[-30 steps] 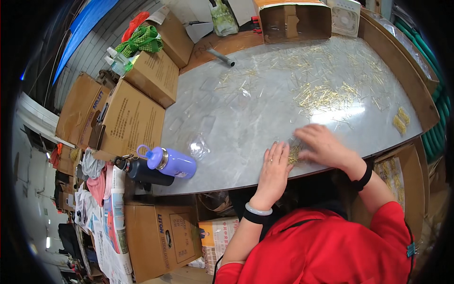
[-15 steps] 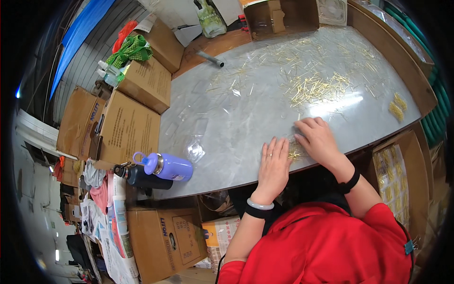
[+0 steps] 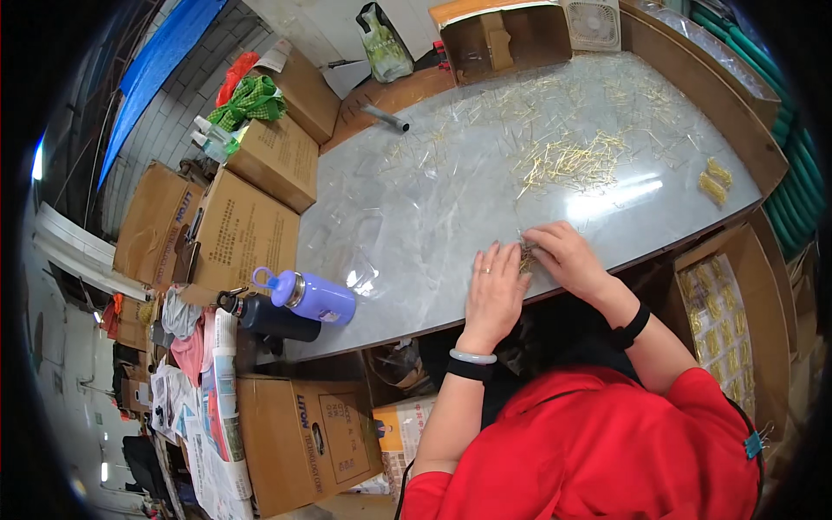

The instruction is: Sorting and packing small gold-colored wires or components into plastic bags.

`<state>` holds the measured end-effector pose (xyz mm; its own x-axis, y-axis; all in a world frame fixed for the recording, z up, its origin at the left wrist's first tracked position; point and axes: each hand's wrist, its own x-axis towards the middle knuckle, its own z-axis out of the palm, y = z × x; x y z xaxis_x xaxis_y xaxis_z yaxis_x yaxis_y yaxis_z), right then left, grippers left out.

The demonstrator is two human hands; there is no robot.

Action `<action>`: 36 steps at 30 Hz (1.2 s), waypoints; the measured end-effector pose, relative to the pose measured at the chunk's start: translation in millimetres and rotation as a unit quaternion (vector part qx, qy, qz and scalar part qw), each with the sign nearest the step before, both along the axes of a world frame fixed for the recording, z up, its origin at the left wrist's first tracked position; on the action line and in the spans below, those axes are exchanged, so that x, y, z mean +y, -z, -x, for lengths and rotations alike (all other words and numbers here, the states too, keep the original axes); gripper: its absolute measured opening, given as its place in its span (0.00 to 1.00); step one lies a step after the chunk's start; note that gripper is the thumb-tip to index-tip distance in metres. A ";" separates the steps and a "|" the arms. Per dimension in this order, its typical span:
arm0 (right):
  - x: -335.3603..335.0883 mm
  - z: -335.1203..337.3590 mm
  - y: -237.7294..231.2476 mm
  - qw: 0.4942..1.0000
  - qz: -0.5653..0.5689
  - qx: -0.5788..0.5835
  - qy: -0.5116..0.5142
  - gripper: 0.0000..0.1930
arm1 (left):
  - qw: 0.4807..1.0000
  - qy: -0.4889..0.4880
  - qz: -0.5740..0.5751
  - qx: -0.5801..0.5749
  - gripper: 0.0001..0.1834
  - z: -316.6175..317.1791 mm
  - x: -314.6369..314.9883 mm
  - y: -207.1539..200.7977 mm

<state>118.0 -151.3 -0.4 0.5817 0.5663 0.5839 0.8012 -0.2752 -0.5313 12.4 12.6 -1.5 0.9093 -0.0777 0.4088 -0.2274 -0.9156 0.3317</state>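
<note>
The left hand (image 3: 496,295) lies palm down, fingers extended and close together, near the front edge of the tabletop (image 3: 433,221). The right hand (image 3: 569,260) is bent inward, fingers curled; whether it grips anything cannot be told. Between the two lies a small bunch of gold pins (image 3: 526,257), partly hidden by the fingers. Uneven pressure from either side could skew the bunch or let single pins slip out; a push toward the body could send some over the nearby edge. Farther out is a loose heap of gold pins (image 3: 572,161), its pieces crossed at many angles; a pull on one could drag tangled neighbours along. Two gold bundles (image 3: 716,180) rest near the right edge, where a sweeping forearm could dislodge them. To the left, a purple bottle (image 3: 322,298) stands near the front edge, and a knock could topple it.
</note>
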 end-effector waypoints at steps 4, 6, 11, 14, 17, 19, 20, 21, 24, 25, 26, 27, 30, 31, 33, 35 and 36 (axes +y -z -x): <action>11.4 -6.6 -3.0 0.989 0.039 0.049 0.135 0.10 | 0.999 -0.021 -0.034 -0.003 0.28 1.3 -8.1 -0.8; 27.2 -13.6 -13.8 0.983 0.090 0.041 0.155 0.08 | 0.998 -0.029 -0.049 -0.006 0.28 -0.7 -7.4 3.3; 32.4 -44.9 -12.6 0.972 0.181 0.067 0.134 0.06 | 0.997 -0.030 -0.071 -0.011 0.27 -2.5 -8.9 4.4; 25.7 -51.1 -18.3 0.977 0.190 0.066 0.063 0.04 | 0.998 -0.039 -0.049 -0.025 0.28 1.6 -11.0 0.1; 17.5 -44.8 -21.2 0.978 0.183 0.082 -0.048 0.08 | 0.999 -0.038 -0.019 -0.034 0.31 2.8 -9.6 -1.8; 5.2 -35.2 -24.4 0.985 0.120 0.113 -0.044 0.08 | 0.999 -0.041 -0.026 -0.014 0.32 4.0 -8.5 0.7; -4.1 -28.9 -27.6 0.987 0.090 0.130 -0.039 0.08 | 0.998 -0.047 -0.042 0.003 0.33 3.6 -9.6 -0.1; -18.4 -20.3 -35.7 0.989 0.092 0.115 -0.025 0.08 | 0.997 -0.052 -0.059 0.018 0.34 2.6 -11.5 -4.0; -46.3 -4.2 -35.9 0.992 0.107 0.064 -0.017 0.09 | 0.998 -0.043 -0.028 0.043 0.35 3.9 -10.3 -7.3; -51.1 -2.6 -31.3 0.992 0.116 0.042 -0.027 0.09 | 0.998 -0.042 -0.023 0.050 0.35 4.5 -9.8 -7.9; -53.1 -0.7 -27.6 0.991 0.125 0.020 -0.037 0.09 | 0.997 -0.042 -0.018 0.057 0.35 5.0 -9.2 -8.2; -52.6 1.0 -22.3 0.993 0.115 -0.005 -0.032 0.09 | 0.997 -0.041 -0.016 0.064 0.35 3.9 -9.3 -8.7; -45.7 -1.7 -11.7 0.995 0.096 0.008 -0.019 0.08 | 0.997 -0.029 -0.016 0.065 0.33 1.0 -9.6 -10.4; -43.2 -3.3 -9.5 0.994 0.101 0.018 -0.041 0.09 | 0.997 -0.026 -0.016 0.073 0.33 1.0 -9.4 -13.0; -38.0 -11.4 -8.1 0.990 0.112 0.035 -0.084 0.13 | 0.996 -0.019 -0.014 0.088 0.31 0.6 -8.8 -18.4; -31.1 -22.0 -26.0 0.990 0.084 0.051 -0.100 0.17 | 0.995 -0.004 0.009 0.098 0.32 1.5 -3.4 -20.1; -25.4 -26.7 -34.5 0.989 0.071 0.059 -0.113 0.20 | 0.994 0.000 0.021 0.103 0.32 3.6 0.5 -19.6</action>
<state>144.7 -176.7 34.0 0.4912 0.7605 0.4247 0.7850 -0.1752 -0.5942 8.8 13.1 18.1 0.9742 -0.0644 0.2163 -0.1504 -0.8999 0.4093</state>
